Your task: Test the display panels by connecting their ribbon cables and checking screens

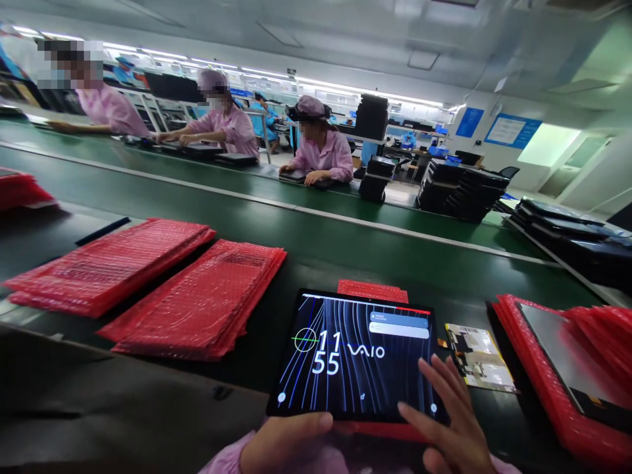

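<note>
A lit tablet (pixel 340 395) is tilted up in front of me; its lock screen reads 11 55 and VAIO, with thin coloured lines across it. My left hand (pixel 291 440) grips its lower left edge, thumb on the front and the other fingers hidden beneath. Over the lower right of the screen, my right hand (pixel 457 421) has its fingers spread; whether a fingertip touches the glass I cannot tell. Red bubble wrap (pixel 372 290) shows behind the tablet's top edge. Right of the tablet lies a flat component board or battery pack (pixel 481 355).
Red bubble-wrap bags (pixel 207 296) lie in piles at left. At right, a bare screen panel (pixel 577 355) rests on more red wrap (pixel 538 368). Across the green bench (pixel 316 227), co-workers in pink (pixel 326 151) sit near stacks of black devices (pixel 464 191).
</note>
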Motion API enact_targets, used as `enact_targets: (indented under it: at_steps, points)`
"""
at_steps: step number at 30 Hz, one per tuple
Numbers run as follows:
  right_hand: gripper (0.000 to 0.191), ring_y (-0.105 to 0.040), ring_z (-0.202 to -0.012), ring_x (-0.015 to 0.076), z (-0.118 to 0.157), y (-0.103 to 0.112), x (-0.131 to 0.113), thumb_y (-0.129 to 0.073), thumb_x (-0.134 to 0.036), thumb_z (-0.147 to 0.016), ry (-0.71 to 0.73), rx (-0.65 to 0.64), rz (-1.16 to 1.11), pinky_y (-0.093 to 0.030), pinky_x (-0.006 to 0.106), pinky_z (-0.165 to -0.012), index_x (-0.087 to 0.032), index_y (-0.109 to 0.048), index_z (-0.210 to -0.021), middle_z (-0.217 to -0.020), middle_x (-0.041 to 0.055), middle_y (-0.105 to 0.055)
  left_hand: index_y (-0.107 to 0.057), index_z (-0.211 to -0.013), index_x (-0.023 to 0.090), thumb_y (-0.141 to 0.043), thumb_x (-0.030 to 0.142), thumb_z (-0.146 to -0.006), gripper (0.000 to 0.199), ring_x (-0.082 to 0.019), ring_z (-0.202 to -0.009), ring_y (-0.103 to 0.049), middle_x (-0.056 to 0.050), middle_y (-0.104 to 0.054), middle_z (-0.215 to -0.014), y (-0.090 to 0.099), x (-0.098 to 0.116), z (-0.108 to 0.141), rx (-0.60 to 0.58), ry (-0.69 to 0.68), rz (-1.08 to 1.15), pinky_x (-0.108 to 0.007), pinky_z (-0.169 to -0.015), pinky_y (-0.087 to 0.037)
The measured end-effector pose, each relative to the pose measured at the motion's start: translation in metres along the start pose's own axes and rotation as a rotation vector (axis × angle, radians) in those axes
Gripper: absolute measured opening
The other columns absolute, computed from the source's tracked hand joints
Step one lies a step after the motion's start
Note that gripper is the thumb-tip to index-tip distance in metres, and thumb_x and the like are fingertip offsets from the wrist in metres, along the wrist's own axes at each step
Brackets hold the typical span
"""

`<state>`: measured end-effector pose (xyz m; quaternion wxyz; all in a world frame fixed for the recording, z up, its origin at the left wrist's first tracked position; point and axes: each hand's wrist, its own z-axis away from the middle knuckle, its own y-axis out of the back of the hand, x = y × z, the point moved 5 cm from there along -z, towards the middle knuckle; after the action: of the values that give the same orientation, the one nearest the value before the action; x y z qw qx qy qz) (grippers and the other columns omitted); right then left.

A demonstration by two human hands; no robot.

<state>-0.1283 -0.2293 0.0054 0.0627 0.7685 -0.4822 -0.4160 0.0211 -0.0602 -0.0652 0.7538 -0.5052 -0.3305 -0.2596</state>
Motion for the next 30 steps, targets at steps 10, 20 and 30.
enact_targets:
  at_steps: [10,20,30]
  points:
    - [0.062,-0.031,-0.139,0.0307,0.008,0.007,0.065,-0.043,-0.06,-0.09,-0.579,0.226,-0.393,-0.023,0.052,-0.113,-0.031,-0.035,-0.145,-0.154,0.0053,-0.032,-0.08,-0.085,0.018,-0.068,0.048,-0.075,0.033,-0.033,-0.095,-0.068,-0.009,-0.077,-0.089,0.011,0.01,0.005,-0.024,-0.134,-0.148,-0.044,-0.095,-0.047]
    - [0.073,-0.072,-0.074,0.0227,0.032,-0.028,0.038,-0.086,-0.026,-0.057,-0.931,-0.032,-1.231,-0.057,0.029,-0.058,-0.047,-0.059,-0.122,-0.107,-0.0017,-0.073,-0.077,-0.096,0.02,-0.071,0.047,-0.072,0.037,-0.037,-0.114,-0.06,-0.01,-0.076,-0.099,0.016,0.017,0.003,0.048,-0.172,-0.133,-0.051,-0.105,-0.039]
    - [0.065,-0.073,-0.084,0.0317,0.039,-0.037,0.047,-0.079,-0.008,-0.057,-1.062,0.061,-1.366,-0.055,0.025,-0.046,-0.049,-0.067,-0.108,-0.103,-0.0021,-0.075,-0.001,-0.151,0.034,-0.068,0.067,-0.067,0.112,-0.039,-0.145,-0.008,-0.009,-0.007,-0.161,0.032,0.099,0.037,0.415,-0.757,-0.945,-0.06,-0.114,-0.016]
